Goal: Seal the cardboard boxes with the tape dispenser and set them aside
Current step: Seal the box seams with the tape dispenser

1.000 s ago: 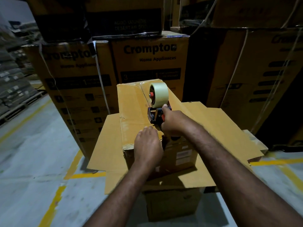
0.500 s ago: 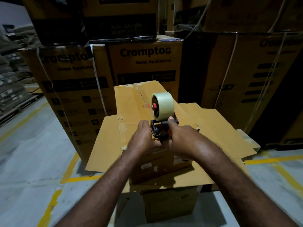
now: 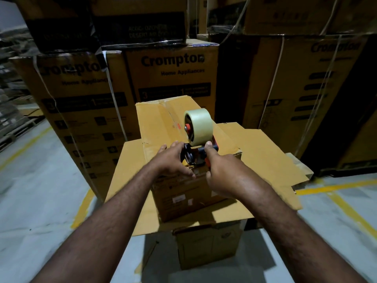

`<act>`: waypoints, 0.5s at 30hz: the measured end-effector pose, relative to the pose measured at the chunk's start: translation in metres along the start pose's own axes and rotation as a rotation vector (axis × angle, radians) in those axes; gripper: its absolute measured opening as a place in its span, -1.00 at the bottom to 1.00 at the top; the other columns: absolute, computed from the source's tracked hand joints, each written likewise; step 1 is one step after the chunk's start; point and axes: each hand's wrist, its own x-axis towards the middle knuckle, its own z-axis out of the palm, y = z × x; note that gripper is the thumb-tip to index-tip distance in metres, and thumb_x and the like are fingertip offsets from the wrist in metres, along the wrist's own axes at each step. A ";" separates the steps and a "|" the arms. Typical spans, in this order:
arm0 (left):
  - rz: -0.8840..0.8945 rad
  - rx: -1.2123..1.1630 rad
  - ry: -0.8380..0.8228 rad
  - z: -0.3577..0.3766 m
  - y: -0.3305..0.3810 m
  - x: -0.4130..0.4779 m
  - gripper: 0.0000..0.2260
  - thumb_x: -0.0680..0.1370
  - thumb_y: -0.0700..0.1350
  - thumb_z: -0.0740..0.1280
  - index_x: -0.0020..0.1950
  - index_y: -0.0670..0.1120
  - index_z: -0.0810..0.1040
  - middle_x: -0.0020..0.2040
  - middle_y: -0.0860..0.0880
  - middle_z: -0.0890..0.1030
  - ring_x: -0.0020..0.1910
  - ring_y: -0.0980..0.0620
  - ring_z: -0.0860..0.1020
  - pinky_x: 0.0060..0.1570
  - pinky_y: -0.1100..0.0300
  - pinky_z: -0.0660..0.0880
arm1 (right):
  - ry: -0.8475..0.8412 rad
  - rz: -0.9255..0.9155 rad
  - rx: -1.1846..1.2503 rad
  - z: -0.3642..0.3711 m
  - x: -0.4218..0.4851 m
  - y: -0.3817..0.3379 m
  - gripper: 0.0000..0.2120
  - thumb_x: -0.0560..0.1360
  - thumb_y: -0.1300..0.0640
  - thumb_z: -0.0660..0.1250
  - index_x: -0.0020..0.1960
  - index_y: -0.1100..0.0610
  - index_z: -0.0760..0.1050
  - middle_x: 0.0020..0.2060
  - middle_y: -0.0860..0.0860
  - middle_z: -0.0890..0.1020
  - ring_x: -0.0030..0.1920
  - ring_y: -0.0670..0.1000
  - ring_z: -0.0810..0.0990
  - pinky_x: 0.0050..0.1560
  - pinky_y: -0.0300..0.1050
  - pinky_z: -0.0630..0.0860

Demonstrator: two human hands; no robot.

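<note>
A long brown cardboard box (image 3: 161, 123) lies in the middle of the head view on a flattened cardboard sheet (image 3: 265, 152). Clear tape runs along its top seam. A tape dispenser (image 3: 196, 137) with a pale tape roll, black frame and orange parts is at the box's near end. My right hand (image 3: 222, 172) grips its handle. My left hand (image 3: 173, 158) presses flat on the box's near edge, fingers touching the dispenser's front roller.
The sheet rests on a smaller box (image 3: 206, 244) on the grey floor with yellow lines (image 3: 346, 209). Tall strapped Crompton cartons (image 3: 171, 66) stand stacked behind and to the right. Pallets with sacks (image 3: 12, 115) are at the far left.
The dispenser has come back along the seam to the box's near end. My left hand shifted from the box top beside the seam to the dispenser's front.
</note>
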 end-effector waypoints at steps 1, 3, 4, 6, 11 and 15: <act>0.011 -0.015 0.003 0.000 0.001 -0.001 0.06 0.31 0.21 0.61 0.64 0.00 0.10 0.62 -0.04 0.19 0.58 -0.12 0.07 0.56 -0.18 0.01 | 0.005 0.001 0.004 0.002 -0.002 -0.001 -0.24 0.65 0.11 0.20 0.62 -0.04 -0.26 0.10 0.16 0.53 0.00 0.11 0.52 -0.14 -0.05 0.42; 0.032 -0.043 0.022 0.000 0.002 -0.003 0.03 0.31 0.17 0.62 0.63 0.00 0.13 0.61 -0.03 0.22 0.59 -0.10 0.07 0.57 -0.17 -0.06 | 0.028 -0.001 0.007 0.005 -0.004 -0.001 -0.24 0.65 0.12 0.20 0.62 -0.02 -0.27 0.09 0.16 0.55 -0.01 0.11 0.55 -0.16 -0.05 0.42; 0.046 -0.053 0.033 0.000 0.002 -0.003 0.00 0.32 0.14 0.62 0.62 0.00 0.16 0.60 -0.03 0.25 0.59 -0.09 0.09 0.57 -0.17 -0.08 | 0.042 -0.002 0.002 0.007 -0.005 -0.001 -0.23 0.65 0.13 0.19 0.62 -0.02 -0.28 0.08 0.15 0.56 -0.01 0.11 0.55 -0.17 -0.06 0.43; 0.078 -0.072 0.047 0.000 0.003 -0.004 -0.11 0.35 0.07 0.62 0.56 0.00 0.24 0.54 0.00 0.36 0.56 -0.06 0.19 0.57 -0.18 -0.14 | 0.068 0.005 -0.013 0.010 -0.008 -0.001 -0.22 0.64 0.15 0.20 0.61 -0.04 -0.30 0.06 0.14 0.56 -0.01 0.11 0.56 -0.17 -0.05 0.46; 0.129 -0.101 0.058 -0.001 0.006 -0.009 -0.28 0.38 -0.01 0.60 0.45 0.06 0.33 0.38 0.08 0.53 0.42 0.04 0.38 0.55 -0.20 -0.13 | 0.127 0.016 -0.001 0.023 -0.015 0.000 -0.18 0.63 0.16 0.22 0.59 -0.07 -0.33 -0.03 0.09 0.57 -0.08 0.06 0.57 -0.33 -0.13 0.39; 0.122 -0.151 0.037 -0.006 0.011 -0.015 -0.39 0.44 -0.15 0.56 0.42 0.02 0.38 0.22 0.11 0.52 0.21 0.14 0.27 0.55 -0.17 -0.02 | 0.169 0.002 -0.004 0.027 -0.020 0.001 -0.14 0.62 0.15 0.26 0.58 -0.09 -0.35 -0.03 0.06 0.57 -0.10 0.03 0.57 -0.25 -0.08 0.51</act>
